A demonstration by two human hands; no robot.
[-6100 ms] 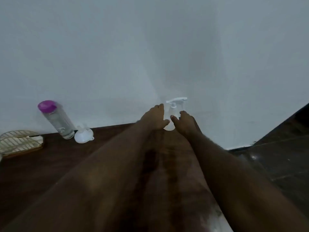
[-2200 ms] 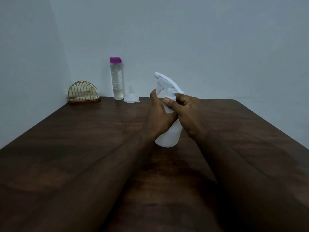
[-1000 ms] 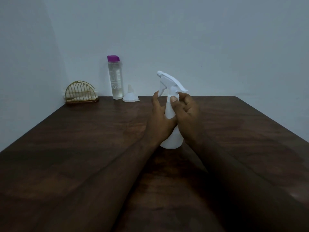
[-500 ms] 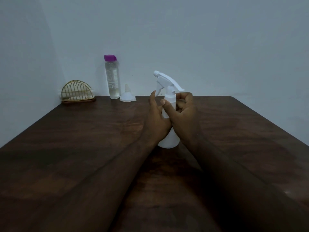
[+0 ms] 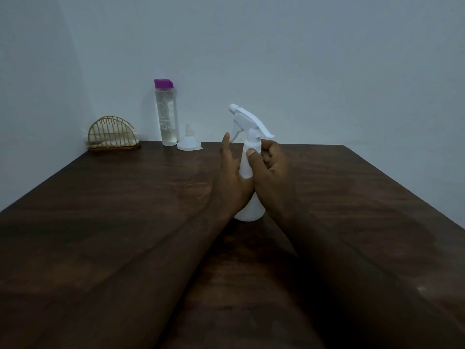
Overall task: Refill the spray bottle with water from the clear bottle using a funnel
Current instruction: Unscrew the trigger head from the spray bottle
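In the head view, the white spray bottle [image 5: 246,165] stands upright on the dark wooden table [image 5: 120,202], held between both hands. The left hand [image 5: 232,183] holds the bottle's body from its left side, palm against the plastic. Its thumb [image 5: 226,141] points straight up beside the neck, and its other fingers are hidden behind the bottle. The right hand [image 5: 274,172] grips higher up. Its thumb tip presses the front of the neck collar [image 5: 253,144] and its curled fingers wrap round the collar's right side, so the neck is pinched there. The trigger head [image 5: 247,120] rises above both grips, still on the bottle, with its nozzle pointing up and to the left. The bottle's rounded base [image 5: 249,214] shows below the two wrists, resting on the table.

Well beyond the grip and to its left, at the table's far edge against the wall, stands the clear bottle [image 5: 168,117] with its purple cap [image 5: 163,83]. Just right of that bottle, the white funnel [image 5: 189,144] sits mouth down with its spout up. Further left sits a gold wire holder [image 5: 113,134].
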